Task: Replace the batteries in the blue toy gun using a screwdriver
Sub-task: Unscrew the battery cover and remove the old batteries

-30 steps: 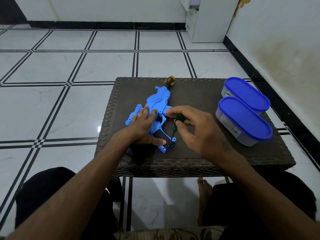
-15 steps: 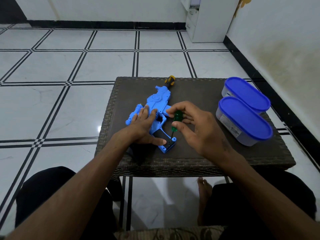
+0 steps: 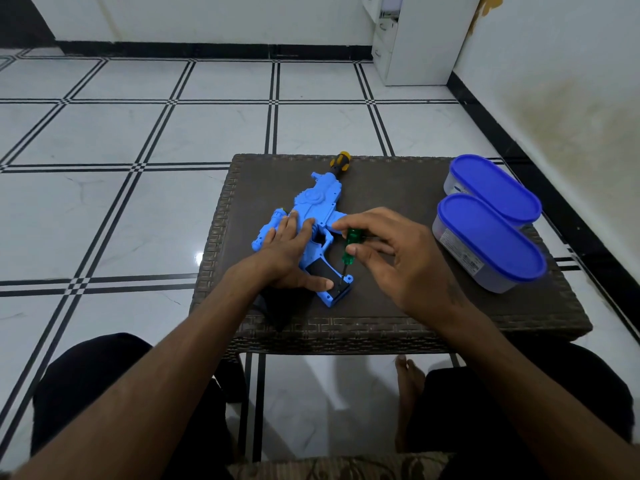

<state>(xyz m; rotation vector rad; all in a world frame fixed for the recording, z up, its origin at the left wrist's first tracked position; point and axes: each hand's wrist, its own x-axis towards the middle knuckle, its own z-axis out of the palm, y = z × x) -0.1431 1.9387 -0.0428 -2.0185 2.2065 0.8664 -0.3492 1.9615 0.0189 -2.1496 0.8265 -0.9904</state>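
Standing on a white tiled floor [image 3: 138, 140] with black grid lines, the dark woven table [image 3: 398, 188] is the landmark. White walls rise beyond it and to its right, with a white cabinet [image 3: 415, 39] in the far corner.

On the table's middle lies the blue toy gun [image 3: 320, 199], barrel toward the far edge, grip end close to the near edge. The left hand [image 3: 289, 251] lies flat on the gun, fingers spread and straight, thumb along the grip. The right hand [image 3: 398, 258] pinches a green screwdriver [image 3: 352, 242] by its handle, tip down on the base of the grip. A yellow and black screwdriver [image 3: 340, 162] lies at the far edge, touching the barrel.

2 tubs with blue lids [image 3: 491, 237] sit side by side at the table's right edge. Bare tabletop lies between them and the gun. Open floor spreads left of the table and beyond it.
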